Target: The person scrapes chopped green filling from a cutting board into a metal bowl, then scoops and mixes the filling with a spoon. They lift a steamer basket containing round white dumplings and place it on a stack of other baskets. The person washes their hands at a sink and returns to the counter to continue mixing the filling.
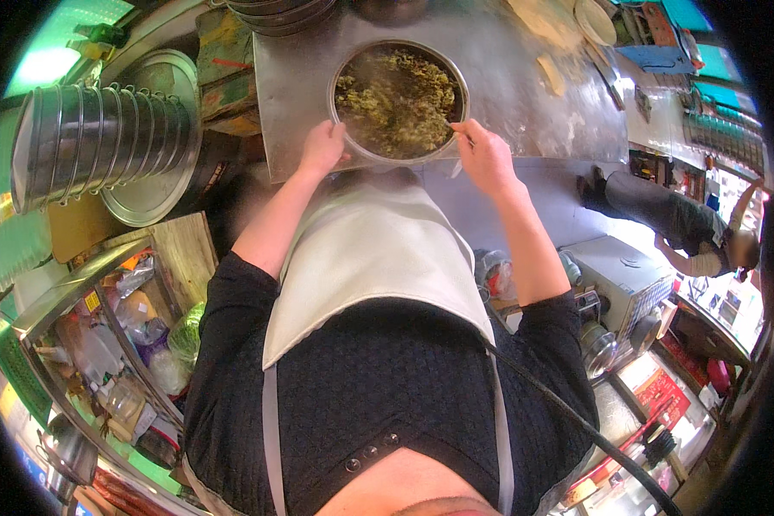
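Note:
A round metal pan [462, 76] stands near the front edge of a metal worktop [529, 122]. In it lies a chopped, yellow-green and brown leafy food [400, 103], with a steamy haze over it. My left hand [324, 149] grips the pan's rim on the left, thumb on top and fingers lower down. At the right rim, my right hand [487, 158] pinches a slim utensil, mostly hidden by the fingers. Its tip reaches the food's edge, and a pale end shows below the hand. The utensil's exact kind cannot be made out.
Stacked metal pans [103, 138] stand at the left before a large round lid [171, 77]. Dark pans [280, 16] sit at the worktop's back. A glass-sided cabinet [90, 290] holds bagged goods at lower left. Another person [671, 213] stands at far right, beyond a white box-shaped appliance [619, 264].

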A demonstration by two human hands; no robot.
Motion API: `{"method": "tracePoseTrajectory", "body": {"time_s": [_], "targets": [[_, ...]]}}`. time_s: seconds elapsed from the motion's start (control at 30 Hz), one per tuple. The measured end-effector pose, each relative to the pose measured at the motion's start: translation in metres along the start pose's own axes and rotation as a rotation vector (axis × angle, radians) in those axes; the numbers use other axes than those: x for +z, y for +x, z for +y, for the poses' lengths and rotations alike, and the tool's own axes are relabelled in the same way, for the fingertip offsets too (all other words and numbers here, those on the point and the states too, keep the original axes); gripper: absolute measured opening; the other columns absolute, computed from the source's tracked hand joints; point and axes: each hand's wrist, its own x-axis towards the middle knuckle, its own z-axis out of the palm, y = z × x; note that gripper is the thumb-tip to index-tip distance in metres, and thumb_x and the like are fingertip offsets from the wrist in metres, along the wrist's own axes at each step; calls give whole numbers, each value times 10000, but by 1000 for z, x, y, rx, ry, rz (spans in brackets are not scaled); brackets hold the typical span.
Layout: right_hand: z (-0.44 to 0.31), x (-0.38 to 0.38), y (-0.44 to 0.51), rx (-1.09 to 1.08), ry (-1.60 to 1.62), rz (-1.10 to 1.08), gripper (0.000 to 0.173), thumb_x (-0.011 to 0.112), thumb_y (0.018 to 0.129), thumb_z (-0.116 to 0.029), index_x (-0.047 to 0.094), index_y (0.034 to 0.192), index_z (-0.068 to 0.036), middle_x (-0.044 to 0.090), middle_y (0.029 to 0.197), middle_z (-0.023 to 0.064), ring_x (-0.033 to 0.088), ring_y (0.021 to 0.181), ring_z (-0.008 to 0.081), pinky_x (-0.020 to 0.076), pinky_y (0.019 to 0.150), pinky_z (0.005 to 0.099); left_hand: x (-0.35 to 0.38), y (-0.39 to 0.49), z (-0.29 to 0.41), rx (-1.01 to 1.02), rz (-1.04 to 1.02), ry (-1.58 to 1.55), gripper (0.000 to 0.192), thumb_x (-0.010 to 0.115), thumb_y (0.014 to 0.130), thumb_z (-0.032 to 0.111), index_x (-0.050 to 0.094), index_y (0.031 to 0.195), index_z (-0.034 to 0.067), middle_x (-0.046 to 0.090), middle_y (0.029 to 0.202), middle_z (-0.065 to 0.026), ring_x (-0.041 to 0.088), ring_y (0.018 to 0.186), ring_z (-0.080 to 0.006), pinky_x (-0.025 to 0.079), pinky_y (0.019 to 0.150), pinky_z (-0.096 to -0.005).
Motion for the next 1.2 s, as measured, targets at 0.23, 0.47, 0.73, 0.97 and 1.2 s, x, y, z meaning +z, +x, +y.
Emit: {"method": "tracePoseTrajectory", "body": {"time_s": [0.23,0.47,0.73,0.97,1.2], "targets": [[-16,30,35,-110,-115,-58,197,504,980,-223,630,1070,-101,714,953,172,679,868,403,534,745,510,1,-1,-1,-29,3,10,333,507,1016,278,563,923,-38,628,766,-116,677,597,-211,534,531,-337],[-23,46,85,-90,-139,-17,214,533,978,-251,641,1099,-111,714,986,172,666,932,383,524,775,494,-2,7,-10,16,17,32,329,515,1017,290,567,905,-14,614,747,-88,664,581,-195,521,519,-328],[18,20,26,-26,-107,84,187,548,967,-224,651,1081,-118,715,927,181,680,867,396,531,744,499,-1,5,-13,-20,-12,-24,345,513,1020,306,556,903,-15,620,723,-93,680,573,-206,521,519,-343],[32,18,-15,86,-77,33,195,533,978,-227,640,1091,-109,712,900,197,678,848,416,529,734,515,-3,3,-5,20,-5,23,352,502,1024,307,551,886,-13,614,716,-88,684,574,-209,505,497,-321],[-3,50,-17,61,-24,-78,188,533,990,-214,615,1101,-87,689,850,244,666,829,451,518,703,528,0,0,-1,0,-15,25,345,501,1025,304,560,885,-6,611,706,-80,682,570,-200,498,491,-324]]}}
